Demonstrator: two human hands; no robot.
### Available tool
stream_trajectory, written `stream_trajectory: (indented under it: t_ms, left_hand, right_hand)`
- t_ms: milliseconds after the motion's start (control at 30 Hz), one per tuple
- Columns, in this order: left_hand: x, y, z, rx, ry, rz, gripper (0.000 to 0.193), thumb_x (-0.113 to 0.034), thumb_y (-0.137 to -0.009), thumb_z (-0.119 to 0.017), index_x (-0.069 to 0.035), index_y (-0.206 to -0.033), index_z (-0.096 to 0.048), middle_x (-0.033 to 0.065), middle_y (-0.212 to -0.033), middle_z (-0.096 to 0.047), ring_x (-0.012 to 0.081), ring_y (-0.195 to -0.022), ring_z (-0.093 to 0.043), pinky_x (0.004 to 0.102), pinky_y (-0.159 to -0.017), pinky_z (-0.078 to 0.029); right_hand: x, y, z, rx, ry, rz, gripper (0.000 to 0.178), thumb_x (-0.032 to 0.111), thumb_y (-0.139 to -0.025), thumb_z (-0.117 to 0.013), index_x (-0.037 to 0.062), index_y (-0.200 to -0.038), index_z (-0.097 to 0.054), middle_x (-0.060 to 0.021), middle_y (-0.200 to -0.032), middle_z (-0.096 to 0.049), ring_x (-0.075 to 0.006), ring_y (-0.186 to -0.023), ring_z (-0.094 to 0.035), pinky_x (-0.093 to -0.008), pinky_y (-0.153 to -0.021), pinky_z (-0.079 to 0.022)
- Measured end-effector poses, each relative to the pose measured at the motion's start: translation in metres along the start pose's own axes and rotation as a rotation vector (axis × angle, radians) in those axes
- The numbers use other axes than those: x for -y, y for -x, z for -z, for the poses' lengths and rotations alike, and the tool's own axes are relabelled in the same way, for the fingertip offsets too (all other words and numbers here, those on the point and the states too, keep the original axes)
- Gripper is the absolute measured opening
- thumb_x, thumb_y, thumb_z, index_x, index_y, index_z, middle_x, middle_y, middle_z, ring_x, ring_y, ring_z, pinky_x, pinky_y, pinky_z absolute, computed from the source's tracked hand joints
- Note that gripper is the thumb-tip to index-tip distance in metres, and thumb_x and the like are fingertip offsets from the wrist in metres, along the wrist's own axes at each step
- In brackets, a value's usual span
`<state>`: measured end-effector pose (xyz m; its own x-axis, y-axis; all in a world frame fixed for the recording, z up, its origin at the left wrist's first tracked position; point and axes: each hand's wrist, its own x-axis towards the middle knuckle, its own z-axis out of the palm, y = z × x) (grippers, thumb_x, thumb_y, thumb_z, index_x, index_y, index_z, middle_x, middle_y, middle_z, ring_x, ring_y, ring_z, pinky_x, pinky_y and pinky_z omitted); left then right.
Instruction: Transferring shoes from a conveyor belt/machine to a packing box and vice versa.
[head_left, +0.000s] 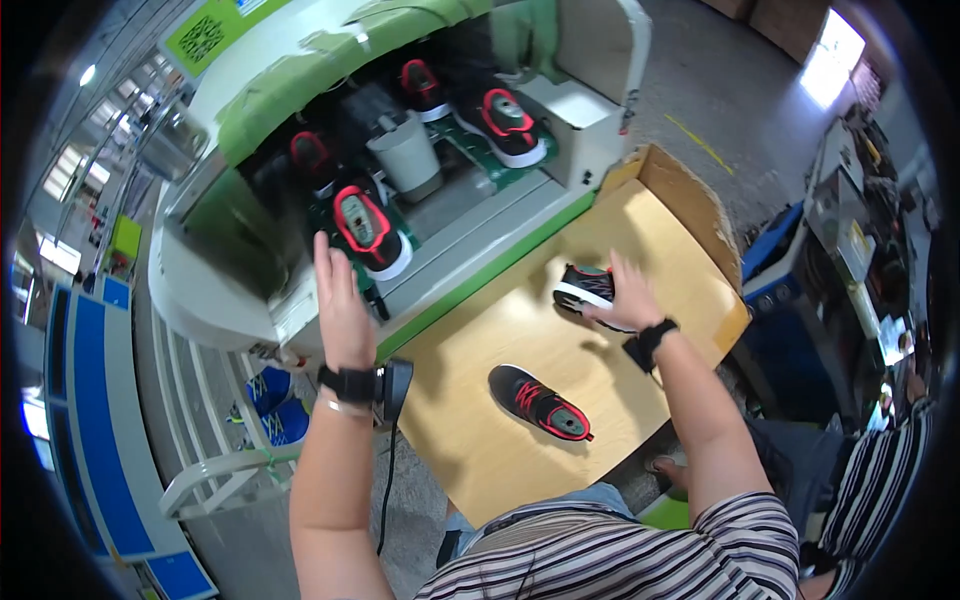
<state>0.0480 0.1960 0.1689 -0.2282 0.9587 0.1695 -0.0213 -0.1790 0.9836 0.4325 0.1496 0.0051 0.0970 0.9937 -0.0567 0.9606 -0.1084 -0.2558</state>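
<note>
My right hand point(632, 298) is closed over a black sneaker point(582, 288) with a white sole, near the far right part of the tan tabletop point(470, 350); the shoe is tipped on its side. In front of me another black sneaker point(538, 400) with red laces and a red collar rests upright on the board. My left hand point(342, 305) is raised at the machine's opening, fingers stretched and holding nothing. Just right of its fingertips, a black sneaker point(370, 232) with a red-rimmed collar and white sole sits inside the machine, apart from the hand as far as I can tell.
The pale green and white machine point(545, 225) also holds a front right sneaker point(507, 128) and two further back, around a grey column point(405, 155). Cardboard point(685, 195) edges the table's right. Blue shoes point(275, 405) rest on a white rack point(205, 440) at left. Another person's striped sleeve point(880, 475) shows right.
</note>
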Motion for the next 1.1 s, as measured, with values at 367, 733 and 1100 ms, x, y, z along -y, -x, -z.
stream_trajectory:
  t_ms: [367, 733, 1100]
  left_hand:
    - [0.074, 0.147, -0.025, 0.522, -0.72, 0.1, 0.072, -0.019, -0.089, -0.067, -0.002, -0.148, -0.029, 0.0261, -0.157, -0.006, 0.0404, -0.146, -0.014, 0.0449, -0.116, -0.021]
    - [0.124, 0.22, -0.047, 0.455, -0.558, 0.444, 0.072, -0.027, -0.095, -0.059, -0.001, -0.15, -0.021, 0.0333, -0.154, 0.006, 0.0442, -0.146, -0.007, 0.0419, -0.119, -0.017]
    - [0.042, 0.23, 0.015, 0.223, -0.185, 0.524, 0.074, -0.045, -0.099, -0.048, -0.012, -0.155, -0.012, 0.0199, -0.16, -0.007, 0.0346, -0.147, -0.013, 0.0502, -0.116, -0.017]
  right_hand:
    - [-0.061, 0.148, -0.024, -0.156, -0.192, 0.122, 0.082, 0.001, -0.078, -0.062, 0.0057, -0.15, -0.025, -0.02, -0.15, -0.035, -0.0359, -0.141, -0.031, -0.0514, -0.118, -0.022]
    - [0.0, 0.208, -0.046, -0.073, -1.226, -0.356, 0.086, 0.044, -0.092, -0.064, -0.0039, -0.149, -0.021, -0.0279, -0.146, -0.038, -0.034, -0.139, -0.035, -0.0367, -0.113, -0.029]
    - [0.08, 0.24, 0.066, 0.091, -1.251, 0.035, 0.089, 0.018, -0.086, -0.07, 0.0095, -0.154, -0.014, -0.0221, -0.143, -0.039, -0.0294, -0.125, -0.047, -0.0387, -0.107, -0.038]
